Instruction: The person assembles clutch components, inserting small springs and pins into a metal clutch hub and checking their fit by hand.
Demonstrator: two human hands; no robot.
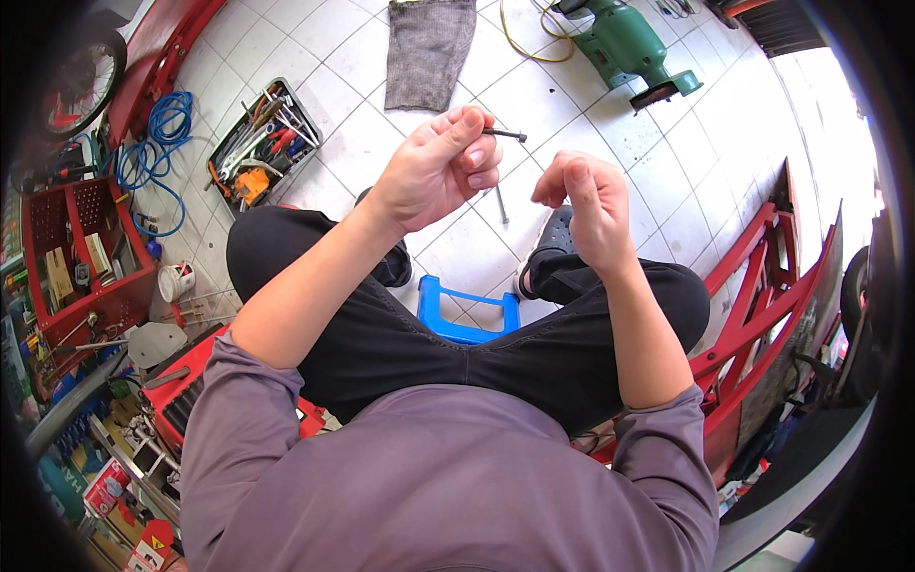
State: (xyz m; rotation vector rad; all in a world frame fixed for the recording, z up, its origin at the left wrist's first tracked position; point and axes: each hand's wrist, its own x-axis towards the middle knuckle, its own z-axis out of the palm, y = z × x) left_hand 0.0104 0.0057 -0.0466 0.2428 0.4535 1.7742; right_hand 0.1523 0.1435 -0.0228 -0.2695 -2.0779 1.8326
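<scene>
My left hand is closed in a pinch around a thin dark bolt, whose small head points right. Just to the right, my right hand is raised with its fingers curled in and the thumb laid against them. Whether anything is inside those fingers is hidden. The two hands are apart, above the tiled floor. Below and between them a slim silver metal rod lies on the tiles.
A blue stool shows between my legs. Ahead lie a grey cloth and a green machine. At left are a tool tray, a blue hose and a red cabinet. A red metal frame stands right.
</scene>
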